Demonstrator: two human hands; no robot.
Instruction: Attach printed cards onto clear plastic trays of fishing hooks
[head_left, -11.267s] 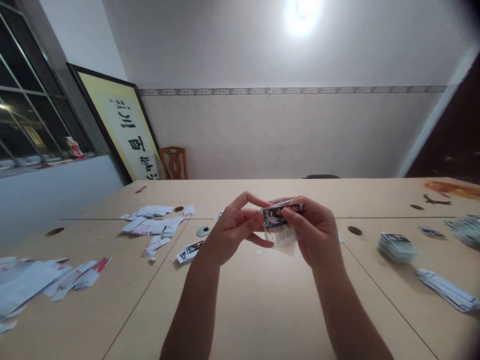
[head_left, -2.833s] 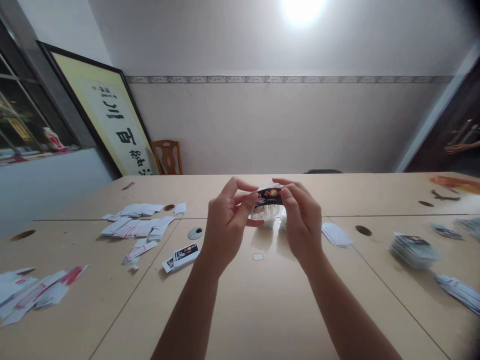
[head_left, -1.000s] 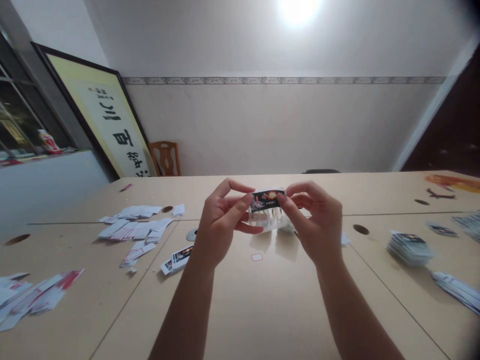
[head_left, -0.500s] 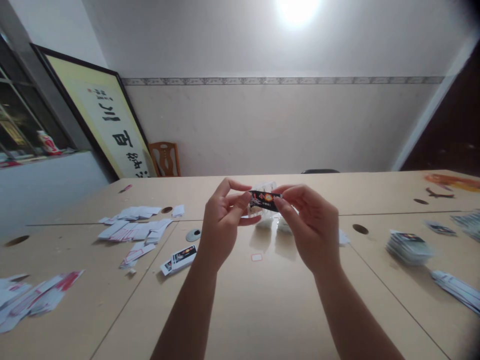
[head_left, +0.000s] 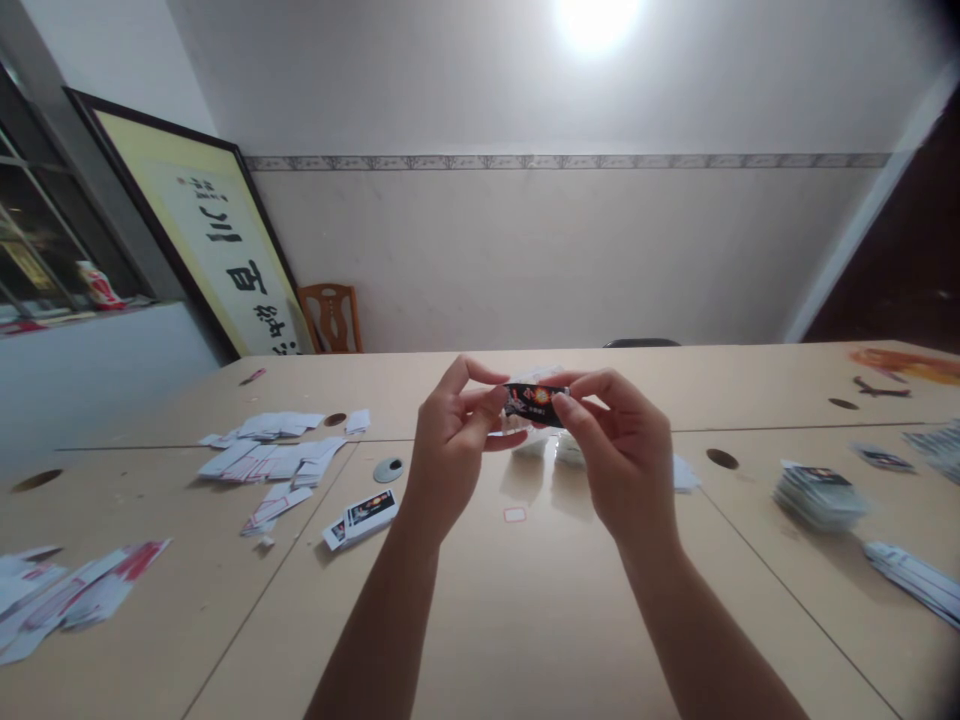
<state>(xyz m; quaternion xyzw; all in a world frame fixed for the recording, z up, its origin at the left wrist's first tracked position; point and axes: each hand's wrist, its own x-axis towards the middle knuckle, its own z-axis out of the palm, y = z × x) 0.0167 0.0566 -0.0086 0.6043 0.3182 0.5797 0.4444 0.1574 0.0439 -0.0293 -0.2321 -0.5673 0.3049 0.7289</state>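
A small black printed card (head_left: 534,402) with an orange burst and white lettering is held up above the table, in front of a clear plastic piece (head_left: 540,374) whose edge shows behind it. My left hand (head_left: 459,440) pinches the card's left end between thumb and fingers. On the right end, the thumb of my right hand (head_left: 622,440) presses against the card's face, with the fingers curled behind. Below and beyond the hands, clear plastic packs (head_left: 568,449) rest on the table, partly covered by my hands.
On the table (head_left: 517,620), white paper slips (head_left: 277,460) and black-printed cards (head_left: 371,508) lie left. A stack of clear packs (head_left: 819,495) and white strips (head_left: 911,580) lie right. A small red-edged label (head_left: 514,515) sits centrally. A wooden chair (head_left: 331,318) stands behind.
The card has moved slightly right and turned a little between my hands. My left hand has shifted slightly right, and my two hands are a little closer together.
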